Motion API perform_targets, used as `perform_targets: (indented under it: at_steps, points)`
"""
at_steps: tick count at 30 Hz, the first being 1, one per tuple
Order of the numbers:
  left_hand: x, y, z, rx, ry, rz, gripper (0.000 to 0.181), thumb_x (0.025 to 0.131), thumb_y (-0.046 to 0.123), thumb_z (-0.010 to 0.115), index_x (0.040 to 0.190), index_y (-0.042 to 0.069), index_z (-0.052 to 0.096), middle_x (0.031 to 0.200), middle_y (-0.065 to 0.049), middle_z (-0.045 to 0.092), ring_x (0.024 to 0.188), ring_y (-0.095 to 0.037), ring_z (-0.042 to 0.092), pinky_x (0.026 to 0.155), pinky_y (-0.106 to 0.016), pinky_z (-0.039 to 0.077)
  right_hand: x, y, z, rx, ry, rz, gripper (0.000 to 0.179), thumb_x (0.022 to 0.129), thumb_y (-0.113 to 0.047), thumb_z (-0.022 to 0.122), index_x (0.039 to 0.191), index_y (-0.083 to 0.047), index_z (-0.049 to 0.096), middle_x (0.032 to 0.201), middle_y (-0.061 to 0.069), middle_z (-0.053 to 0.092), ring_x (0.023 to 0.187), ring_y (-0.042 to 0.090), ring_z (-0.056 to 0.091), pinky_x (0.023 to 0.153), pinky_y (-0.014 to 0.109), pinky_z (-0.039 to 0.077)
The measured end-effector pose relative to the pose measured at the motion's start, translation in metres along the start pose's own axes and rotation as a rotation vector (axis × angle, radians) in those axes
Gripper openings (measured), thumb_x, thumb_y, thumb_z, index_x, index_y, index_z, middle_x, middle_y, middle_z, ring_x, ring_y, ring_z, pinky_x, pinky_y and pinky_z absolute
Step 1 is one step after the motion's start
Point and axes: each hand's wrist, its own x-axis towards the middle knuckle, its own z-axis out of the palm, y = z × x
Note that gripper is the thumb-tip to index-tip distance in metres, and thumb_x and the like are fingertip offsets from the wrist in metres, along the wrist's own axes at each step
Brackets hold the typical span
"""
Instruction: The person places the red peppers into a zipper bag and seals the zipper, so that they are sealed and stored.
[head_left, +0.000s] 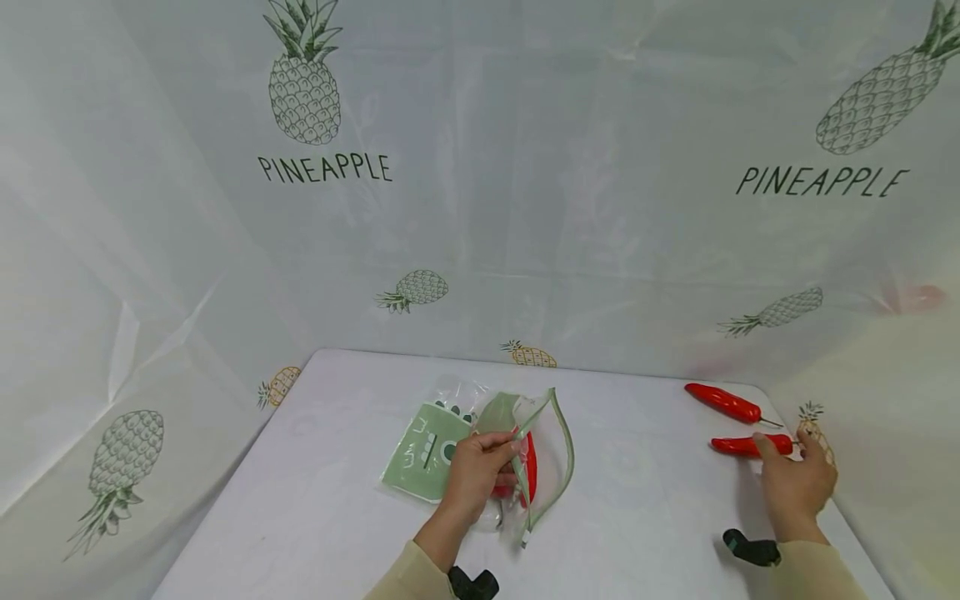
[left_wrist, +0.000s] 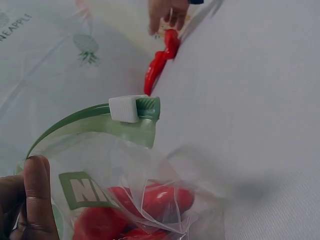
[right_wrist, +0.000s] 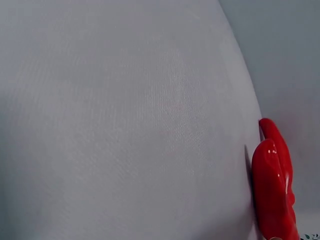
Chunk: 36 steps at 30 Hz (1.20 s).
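Note:
My left hand [head_left: 474,471] pinches the rim of a clear zip bag [left_wrist: 135,142] with a green edge and a white slider. The bag's mouth gapes to the right in the head view. Red peppers [left_wrist: 165,197] lie inside it, partly hidden by glare and the printed panel. At the table's right side, my right hand [head_left: 801,483] is at the stem end of the nearer red chili pepper [head_left: 738,447], thumb and fingers apart around that end. A second red chili pepper [head_left: 723,402] lies just behind it, its thin stem pointing right.
A green printed bag [head_left: 423,450] with a cartoon face lies flat left of my left hand. The white table [head_left: 622,467] ends close beside the peppers at the right. Pineapple-printed sheeting [head_left: 540,208] hangs behind and along the sides.

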Motion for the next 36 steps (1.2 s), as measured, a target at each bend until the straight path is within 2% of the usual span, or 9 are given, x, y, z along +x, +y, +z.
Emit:
perform_targets:
  at_steps: [7, 14, 20, 24, 36]
  points:
    - [-0.001, 0.0, 0.001, 0.003, -0.001, -0.006, 0.029, 0.096, 0.015, 0.079, 0.121, 0.002, 0.077, 0.088, -0.003, 0.074, 0.06, -0.01, 0.067, 0.058, -0.027, 0.063, 0.014, 0.005, 0.003, -0.021, -0.02, 0.012, 0.08, 0.108, -0.042, 0.053, 0.169, -0.006, 0.014, 0.172, 0.028, 0.011, 0.159, 0.046, 0.014, 0.124, 0.064, 0.032]
    - [0.001, 0.0, 0.0, 0.003, -0.011, -0.009, 0.028, 0.096, 0.013, 0.078, 0.122, 0.001, 0.077, 0.086, -0.003, 0.073, 0.058, -0.009, 0.066, 0.057, -0.026, 0.062, 0.019, 0.006, 0.006, -0.055, -0.065, 0.047, 0.088, 0.107, -0.046, 0.054, 0.169, -0.005, 0.005, 0.173, 0.029, 0.004, 0.16, 0.05, 0.009, 0.123, 0.068, 0.029]
    - [0.001, 0.001, -0.001, 0.019, -0.02, -0.008, 0.029, 0.096, 0.014, 0.078, 0.122, 0.002, 0.077, 0.088, -0.003, 0.074, 0.058, -0.01, 0.067, 0.059, -0.03, 0.064, 0.024, 0.008, 0.008, -0.107, -0.11, 0.028, 0.097, 0.105, -0.048, 0.057, 0.168, -0.003, -0.001, 0.173, 0.031, 0.002, 0.158, 0.054, 0.009, 0.12, 0.071, 0.028]
    - [0.002, 0.002, 0.0, 0.012, -0.015, -0.006, 0.029, 0.096, 0.014, 0.078, 0.122, 0.003, 0.077, 0.09, -0.005, 0.074, 0.059, -0.01, 0.067, 0.058, -0.028, 0.063, 0.028, 0.008, 0.01, -0.136, -0.136, 0.015, 0.099, 0.104, -0.048, 0.06, 0.168, -0.003, -0.002, 0.173, 0.031, 0.001, 0.157, 0.056, 0.008, 0.119, 0.072, 0.028]
    - [0.001, 0.0, 0.001, 0.021, -0.014, -0.008, 0.027, 0.096, 0.013, 0.077, 0.12, 0.002, 0.078, 0.085, -0.002, 0.073, 0.057, -0.009, 0.065, 0.056, -0.026, 0.061, 0.027, 0.011, 0.013, -0.097, -0.171, -0.014, 0.094, 0.105, -0.033, 0.064, 0.168, -0.003, 0.001, 0.172, 0.031, 0.004, 0.157, 0.056, 0.009, 0.118, 0.073, 0.031]
